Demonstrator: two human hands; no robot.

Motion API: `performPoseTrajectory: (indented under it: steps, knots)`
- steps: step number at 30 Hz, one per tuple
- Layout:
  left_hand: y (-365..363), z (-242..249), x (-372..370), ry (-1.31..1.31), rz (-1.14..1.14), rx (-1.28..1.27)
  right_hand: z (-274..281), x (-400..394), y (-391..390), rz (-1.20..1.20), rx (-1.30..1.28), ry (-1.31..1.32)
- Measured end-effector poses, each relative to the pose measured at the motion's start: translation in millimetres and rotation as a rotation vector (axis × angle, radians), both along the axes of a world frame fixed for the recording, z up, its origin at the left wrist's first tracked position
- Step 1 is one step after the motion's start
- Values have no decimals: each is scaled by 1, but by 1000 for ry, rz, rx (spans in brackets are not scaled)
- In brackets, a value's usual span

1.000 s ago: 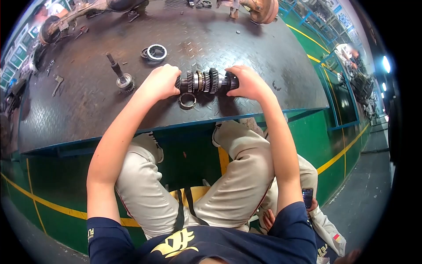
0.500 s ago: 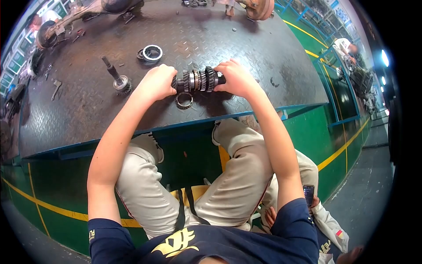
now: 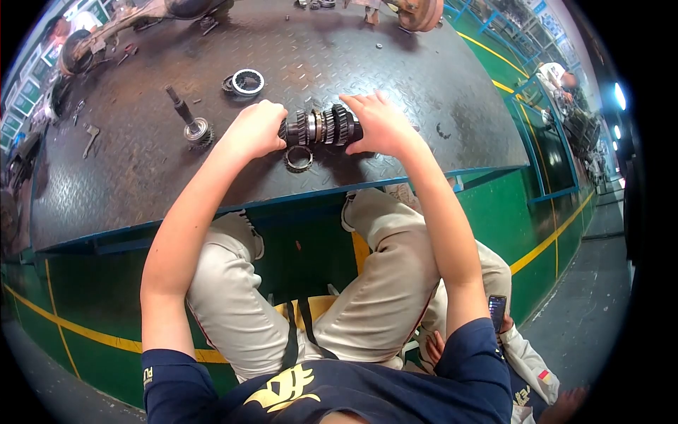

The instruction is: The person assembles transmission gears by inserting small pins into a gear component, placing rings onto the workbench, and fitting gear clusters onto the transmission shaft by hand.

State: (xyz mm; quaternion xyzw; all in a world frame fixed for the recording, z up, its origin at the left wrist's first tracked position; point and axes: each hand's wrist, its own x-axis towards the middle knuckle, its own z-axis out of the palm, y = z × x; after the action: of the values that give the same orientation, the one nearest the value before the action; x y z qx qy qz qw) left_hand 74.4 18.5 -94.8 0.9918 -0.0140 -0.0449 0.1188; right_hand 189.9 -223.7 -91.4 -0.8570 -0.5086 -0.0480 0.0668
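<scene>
A gear shaft (image 3: 320, 127) carrying several toothed gears lies sideways on the metal table. My left hand (image 3: 260, 130) is closed round its left end, which the fingers mostly hide. At the right end, my right hand (image 3: 381, 126) has its thumb and fingers spread apart around the shaft's tip; whether they touch it is hard to see. A toothed synchronizer ring (image 3: 299, 160) rests just in front of the shaft, close to my left hand.
Left of my hands a smaller shaft with a gear (image 3: 198, 131) stands upright. Behind are a light-rimmed ring (image 3: 247, 83) and a wrench (image 3: 90, 140) farther left. An axle assembly (image 3: 134, 25) spans the table's back. A seated person holds a phone (image 3: 497, 306) at my right.
The fingers of my right hand have opened away from the gears. My left hand keeps its place on the shaft. The view has shifted very slightly.
</scene>
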Motion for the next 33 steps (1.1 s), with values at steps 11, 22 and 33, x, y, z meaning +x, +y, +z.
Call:
performPoseTrajectory:
  steps: [11,22,33]
  knots:
    - [2,-3,1,-37,-15,-3,4,-4,16,51,-47,80]
    - [1,0,-3,-49,-24,25,10,-2,12,61,0,81]
    - [6,0,-6,-50,-7,17,19,-5,13,14,-86,160]
